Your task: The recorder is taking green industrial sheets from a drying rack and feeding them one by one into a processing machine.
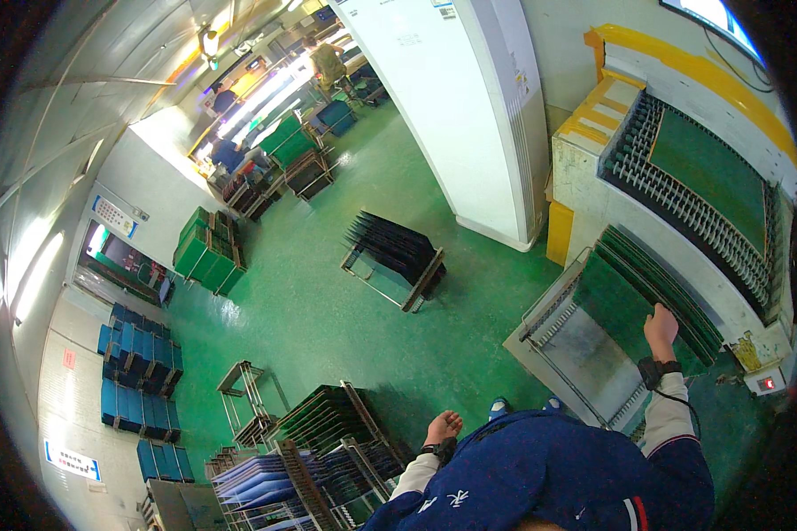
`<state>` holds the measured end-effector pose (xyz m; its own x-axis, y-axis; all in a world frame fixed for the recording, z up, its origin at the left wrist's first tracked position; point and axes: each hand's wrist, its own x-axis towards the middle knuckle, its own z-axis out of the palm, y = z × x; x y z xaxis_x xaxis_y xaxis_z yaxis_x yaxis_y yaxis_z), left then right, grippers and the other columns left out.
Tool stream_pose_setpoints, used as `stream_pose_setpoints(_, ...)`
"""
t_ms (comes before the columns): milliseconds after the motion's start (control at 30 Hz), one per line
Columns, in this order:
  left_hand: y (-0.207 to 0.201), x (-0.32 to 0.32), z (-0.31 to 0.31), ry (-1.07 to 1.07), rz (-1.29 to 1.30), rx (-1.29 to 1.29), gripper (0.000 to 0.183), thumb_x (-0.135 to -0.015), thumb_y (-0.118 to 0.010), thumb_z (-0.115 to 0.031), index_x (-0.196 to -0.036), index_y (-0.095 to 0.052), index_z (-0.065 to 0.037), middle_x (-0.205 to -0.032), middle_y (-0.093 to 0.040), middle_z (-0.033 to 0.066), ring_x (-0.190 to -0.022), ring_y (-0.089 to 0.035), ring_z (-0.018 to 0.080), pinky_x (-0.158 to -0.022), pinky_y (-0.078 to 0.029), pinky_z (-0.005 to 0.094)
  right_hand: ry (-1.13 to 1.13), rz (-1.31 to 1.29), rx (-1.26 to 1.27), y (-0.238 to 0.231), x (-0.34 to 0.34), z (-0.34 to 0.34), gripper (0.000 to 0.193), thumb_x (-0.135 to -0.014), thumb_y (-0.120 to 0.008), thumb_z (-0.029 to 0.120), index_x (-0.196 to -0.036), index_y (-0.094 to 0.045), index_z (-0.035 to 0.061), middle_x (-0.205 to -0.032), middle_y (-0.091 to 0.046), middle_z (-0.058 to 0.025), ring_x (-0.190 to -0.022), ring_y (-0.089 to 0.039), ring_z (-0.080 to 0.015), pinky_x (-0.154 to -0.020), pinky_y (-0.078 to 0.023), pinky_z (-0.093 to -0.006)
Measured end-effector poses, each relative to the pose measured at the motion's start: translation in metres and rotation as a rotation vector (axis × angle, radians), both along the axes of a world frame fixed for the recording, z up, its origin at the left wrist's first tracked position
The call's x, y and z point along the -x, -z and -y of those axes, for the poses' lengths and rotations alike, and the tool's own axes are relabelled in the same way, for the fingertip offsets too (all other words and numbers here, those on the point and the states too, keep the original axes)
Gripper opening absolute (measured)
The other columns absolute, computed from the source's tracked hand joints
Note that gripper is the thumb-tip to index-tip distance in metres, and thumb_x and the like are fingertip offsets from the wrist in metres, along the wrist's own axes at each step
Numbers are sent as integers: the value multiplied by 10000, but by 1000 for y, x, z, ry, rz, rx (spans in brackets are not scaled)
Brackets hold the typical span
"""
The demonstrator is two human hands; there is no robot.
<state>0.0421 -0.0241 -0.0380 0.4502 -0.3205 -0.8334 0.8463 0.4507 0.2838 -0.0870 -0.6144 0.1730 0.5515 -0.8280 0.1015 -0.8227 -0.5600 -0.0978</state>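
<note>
My right hand (660,331) is closed at the edge of a green panel (613,296), the nearest of several thin panels standing in a slotted rack. The rack (562,332) has a wire frame with comb-like slots and rests on a pale board at my right. My left hand (443,427) hangs beside my body with its fingers curled, and nothing shows in it. Close to that hand stands a rack of dark green panels (319,418). Another green panel (708,164) lies flat on the roller conveyor (633,146) beyond my right hand.
A rack of black panels (398,248) stands mid-floor before a tall white cabinet (452,106). Blue bins (142,354) line the left wall near stacked green crates (208,252). An unfilled metal rack (243,398) is at lower left. Several people (328,62) sit at far benches.
</note>
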Motion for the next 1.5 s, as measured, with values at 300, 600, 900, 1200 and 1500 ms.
stream_pose_setpoints(300,1,1,0,19,3,62,130,-874,-468,-159,-903,-499,-36,-791,-539,71,-726,-526,218,-678,-462,333,-9,32,27,3,3,1,200,-709,-640,179,-823,-534,53,-758,-598,-149,-756,-596,-320,-629,-472,-427)
stream_pose_setpoints(600,6,3,-4,20,28,61,146,-879,-459,-163,-938,-485,-32,-803,-525,77,-728,-521,224,-670,-464,330,-19,29,4,-4,-1,-4,185,-722,-625,186,-798,-527,48,-752,-596,-154,-745,-593,-330,-621,-468,-439)
stream_pose_setpoints(900,-3,3,0,4,7,51,118,-874,-460,-153,-901,-479,-40,-759,-520,67,-698,-523,215,-639,-458,325,-3,11,-11,-2,-1,-2,187,-731,-617,189,-811,-525,47,-754,-594,-154,-750,-594,-329,-622,-470,-436)
stream_pose_setpoints(1200,-7,2,3,13,3,23,104,-867,-474,-147,-851,-487,-45,-743,-527,57,-673,-531,206,-639,-470,318,-42,70,50,4,2,0,196,-717,-623,185,-809,-521,44,-739,-588,-151,-729,-588,-328,-612,-465,-437)
stream_pose_setpoints(1500,8,0,-5,21,-17,77,121,-863,-489,-145,-889,-495,-27,-765,-535,69,-692,-536,220,-657,-473,331,-10,20,-8,-4,-1,-2,195,-727,-615,188,-824,-524,45,-753,-597,-150,-747,-597,-323,-625,-476,-432)
